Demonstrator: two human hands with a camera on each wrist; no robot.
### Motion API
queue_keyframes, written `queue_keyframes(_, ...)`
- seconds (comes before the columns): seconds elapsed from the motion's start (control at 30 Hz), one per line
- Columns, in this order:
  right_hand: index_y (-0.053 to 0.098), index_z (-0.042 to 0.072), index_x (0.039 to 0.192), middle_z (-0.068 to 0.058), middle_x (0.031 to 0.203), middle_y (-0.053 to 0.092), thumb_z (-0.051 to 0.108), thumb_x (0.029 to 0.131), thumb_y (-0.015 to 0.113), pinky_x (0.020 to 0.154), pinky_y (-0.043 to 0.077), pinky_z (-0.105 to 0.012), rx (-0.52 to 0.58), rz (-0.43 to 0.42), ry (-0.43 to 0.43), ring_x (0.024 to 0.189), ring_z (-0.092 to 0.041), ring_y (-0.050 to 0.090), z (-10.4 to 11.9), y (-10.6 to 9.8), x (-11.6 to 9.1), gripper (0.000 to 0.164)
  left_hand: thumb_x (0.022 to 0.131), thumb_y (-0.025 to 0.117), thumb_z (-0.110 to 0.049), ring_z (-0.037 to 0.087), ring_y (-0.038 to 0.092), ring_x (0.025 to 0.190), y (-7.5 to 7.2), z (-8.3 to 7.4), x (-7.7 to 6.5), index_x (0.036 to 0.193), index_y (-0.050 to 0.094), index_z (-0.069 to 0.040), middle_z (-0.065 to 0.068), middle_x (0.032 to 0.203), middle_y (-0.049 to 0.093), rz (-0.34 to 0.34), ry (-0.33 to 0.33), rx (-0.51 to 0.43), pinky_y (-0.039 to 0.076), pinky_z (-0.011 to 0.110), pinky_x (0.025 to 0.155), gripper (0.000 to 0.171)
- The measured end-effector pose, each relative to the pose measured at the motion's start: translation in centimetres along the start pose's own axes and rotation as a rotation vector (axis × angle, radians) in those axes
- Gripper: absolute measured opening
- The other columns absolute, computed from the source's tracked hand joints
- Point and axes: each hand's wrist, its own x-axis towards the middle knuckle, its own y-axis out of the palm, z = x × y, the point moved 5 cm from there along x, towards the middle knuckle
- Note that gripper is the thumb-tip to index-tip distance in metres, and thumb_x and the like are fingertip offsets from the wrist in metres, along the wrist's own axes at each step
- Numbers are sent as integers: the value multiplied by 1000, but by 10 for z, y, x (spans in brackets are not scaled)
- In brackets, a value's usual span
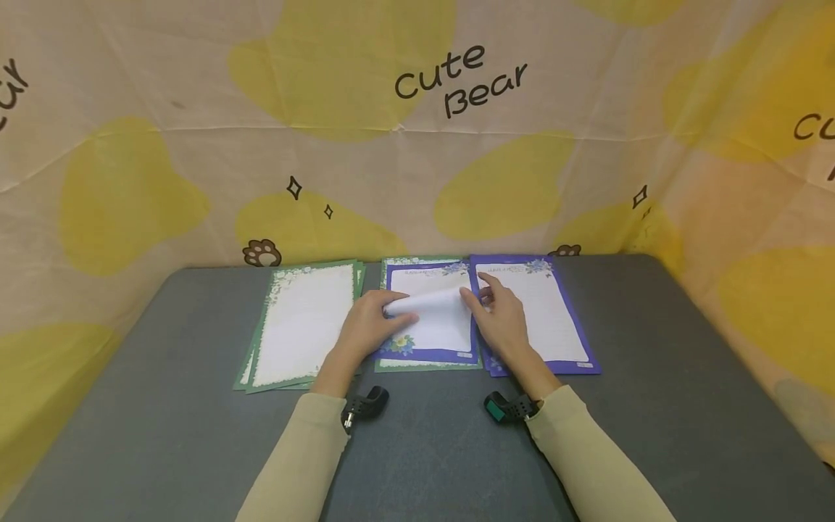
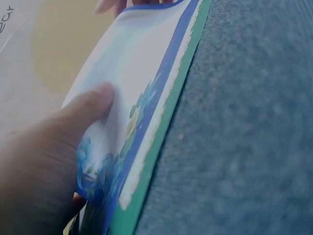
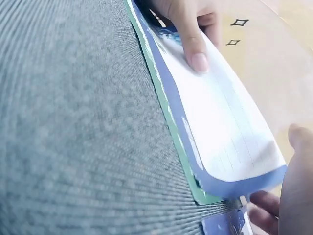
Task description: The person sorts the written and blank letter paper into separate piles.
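A purple-blue bordered sheet of paper (image 1: 437, 330) with flowers in its corners lies over a green-bordered sheet (image 1: 424, 367), its middle bowed upward. My left hand (image 1: 368, 326) grips its left edge, the thumb (image 2: 93, 103) on top and the fingers mostly hidden beneath. At the opposite edge is my right hand (image 1: 502, 315). In the right wrist view its thumb (image 3: 298, 139) stands apart from the fingers (image 3: 264, 210), which are near the sheet's blue border (image 3: 244, 186). Whether they touch it cannot be made out.
Left of the middle sheets lies a stack of green-bordered paper (image 1: 303, 326), slightly fanned. Purple-bordered sheets (image 1: 554, 319) overlap on the right, partly under my right forearm. All rest on a grey table (image 1: 430, 449), with a patterned cloth (image 1: 365, 167) hanging behind its far edge.
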Motion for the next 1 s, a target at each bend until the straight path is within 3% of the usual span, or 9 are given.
queue_keyframes(0.13, 54, 17, 146, -17, 129, 69, 48, 99, 59, 96, 53, -49, 80, 16, 32, 110, -34, 67, -2, 2, 0, 57, 85, 80, -44, 27, 66, 118, 2, -6, 1, 120, 75, -17, 5, 122, 75, 9, 50, -15, 50, 49, 106, 45)
queue_keyframes(0.3, 60, 16, 141, -12, 142, 63, 41, 99, 61, 105, 50, -50, 98, 26, 59, 116, -34, 64, -2, 3, 0, 49, 84, 80, -45, 27, 66, 120, 7, -11, 1, 124, 73, -18, 3, 125, 73, 54, 78, 18, 50, 48, 107, 49)
queue_keyframes(0.43, 62, 15, 139, -12, 145, 61, 34, 98, 63, 111, 47, -52, 119, 15, 62, 130, -36, 61, -1, 2, -1, 45, 83, 81, -48, 28, 56, 135, 10, -11, 0, 133, 68, -17, 4, 142, 64, 95, 69, 59, 43, 50, 115, 60)
queue_keyframes(0.53, 62, 15, 138, -13, 143, 62, 28, 97, 65, 110, 48, -51, 132, -5, 44, 130, -36, 61, 0, 0, -1, 43, 85, 78, -49, 30, 45, 146, 12, -9, 0, 140, 62, -16, 5, 154, 53, 106, 53, 74, 36, 52, 121, 67)
queue_keyframes(0.7, 64, 13, 137, -13, 142, 63, 22, 96, 67, 107, 51, -50, 174, -43, -8, 127, -36, 63, 1, -2, -1, 42, 94, 68, -48, 33, 36, 151, 9, -2, 2, 148, 52, -14, 11, 160, 43, 30, -27, 41, 30, 53, 124, 66)
queue_keyframes(0.83, 65, 12, 135, -13, 141, 64, 16, 95, 68, 102, 55, -51, 251, -74, -55, 121, -37, 67, 5, -4, -2, 40, 98, 61, -47, 32, 41, 148, 8, 4, 2, 151, 47, -16, 10, 156, 49, -16, -110, 7, 32, 52, 123, 63)
queue_keyframes(1.0, 66, 10, 133, -14, 139, 64, 10, 94, 69, 99, 56, -52, 320, -107, -108, 119, -37, 68, 7, -6, -3, 39, 100, 61, -41, 32, 53, 139, 6, 1, 1, 148, 52, -18, 11, 145, 60, -52, -110, -32, 40, 53, 117, 55)
